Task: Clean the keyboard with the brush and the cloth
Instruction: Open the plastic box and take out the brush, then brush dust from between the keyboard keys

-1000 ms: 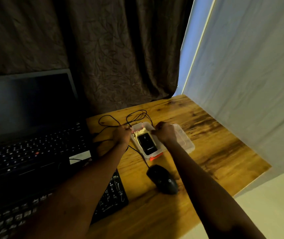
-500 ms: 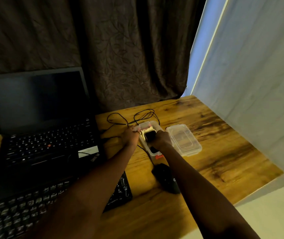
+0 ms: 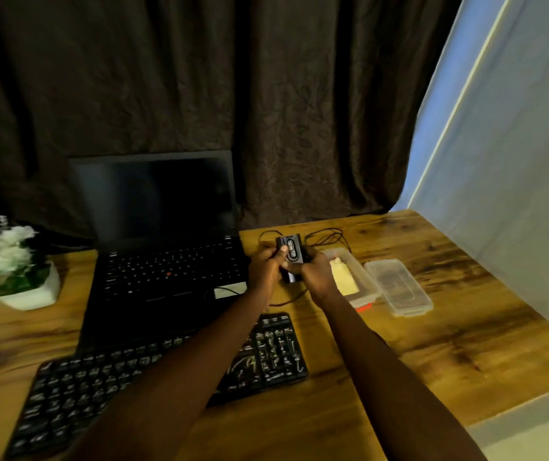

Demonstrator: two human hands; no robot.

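You can read nothing here. The white legends on the keyboard (image 3: 83, 394) are smeared into blurred marks, those on the laptop (image 3: 166, 261) are too small and dim, and the black tool (image 3: 291, 252) shows no legible print.

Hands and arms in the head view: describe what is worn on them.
Both the left hand and the right hand are bare: no gloves, and no rings that the dim light lets me see. The left forearm and right forearm are uncovered to the frame's lower edge, with no sleeve, watch or bracelet in view.
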